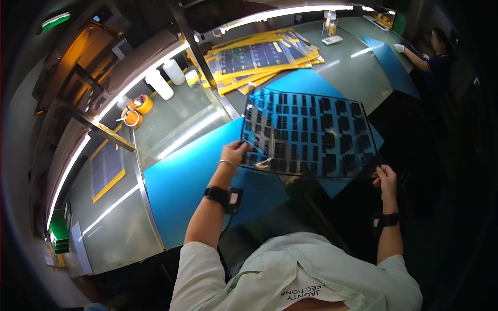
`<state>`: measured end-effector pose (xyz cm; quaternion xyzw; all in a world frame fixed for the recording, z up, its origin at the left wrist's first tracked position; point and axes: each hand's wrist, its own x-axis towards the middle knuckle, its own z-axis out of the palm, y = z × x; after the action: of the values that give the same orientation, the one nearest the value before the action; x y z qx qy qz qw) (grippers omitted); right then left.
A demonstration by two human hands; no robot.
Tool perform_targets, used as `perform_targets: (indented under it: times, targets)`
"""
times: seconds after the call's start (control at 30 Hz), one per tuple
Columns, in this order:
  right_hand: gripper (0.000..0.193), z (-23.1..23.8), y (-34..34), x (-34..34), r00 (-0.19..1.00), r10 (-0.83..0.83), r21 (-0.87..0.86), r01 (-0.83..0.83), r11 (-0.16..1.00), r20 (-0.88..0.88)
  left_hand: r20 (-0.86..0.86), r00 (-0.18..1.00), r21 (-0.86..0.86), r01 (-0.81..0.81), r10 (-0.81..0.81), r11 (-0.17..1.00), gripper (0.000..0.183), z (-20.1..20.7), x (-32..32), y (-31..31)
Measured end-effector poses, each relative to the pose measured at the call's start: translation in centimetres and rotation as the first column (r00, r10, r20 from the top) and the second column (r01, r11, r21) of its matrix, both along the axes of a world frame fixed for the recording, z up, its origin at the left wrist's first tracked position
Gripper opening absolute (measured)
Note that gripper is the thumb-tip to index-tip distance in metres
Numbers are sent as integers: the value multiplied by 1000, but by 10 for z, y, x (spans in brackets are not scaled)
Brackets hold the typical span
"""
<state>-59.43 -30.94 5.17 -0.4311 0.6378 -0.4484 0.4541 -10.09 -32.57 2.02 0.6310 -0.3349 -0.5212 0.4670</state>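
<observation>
Between my two hands a clear film sheet, printed with rows of black rectangles, is held up over the table's front edge. My left hand pinches its near left edge. At its near right corner the fingers of my right hand are closed on the film. Beneath it, partly covered by the film, a large blue sheet lies on the table. Another blue sheet shows behind the film, and its blue can be seen through the clear parts.
Yellow-edged printed films are piled at the back. White bottles and orange pots stand at the left under tube lights. A metal post rises from the table. At far right, a gloved person handles another blue sheet.
</observation>
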Motion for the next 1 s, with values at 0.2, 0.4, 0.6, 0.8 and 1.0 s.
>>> perform_targets:
  times: [0.2, 0.4, 0.6, 0.8, 1.0]
  targets:
    - [8, 24, 31, 95, 967, 234, -60, -229, 972, 101, 211, 932, -195, -257, 297, 946, 18, 71, 59, 127]
    - [11, -23, 60, 202, 798, 568, 78, -591, 803, 200, 432, 663, -236, -571, 612, 786, 19, 42, 134, 302]
    - [18, -27, 74, 232, 754, 562, -45, -610, 791, -340, 451, 618, -172, -648, 644, 742, 19, 16, 139, 343]
    - [18, -26, 75, 239, 738, 506, -85, -598, 797, -446, 399, 620, -155, -681, 676, 716, 18, 7, 141, 342]
    - [19, -27, 75, 238, 742, 499, -86, -591, 802, -448, 394, 616, -155, -687, 682, 710, 18, 4, 140, 341]
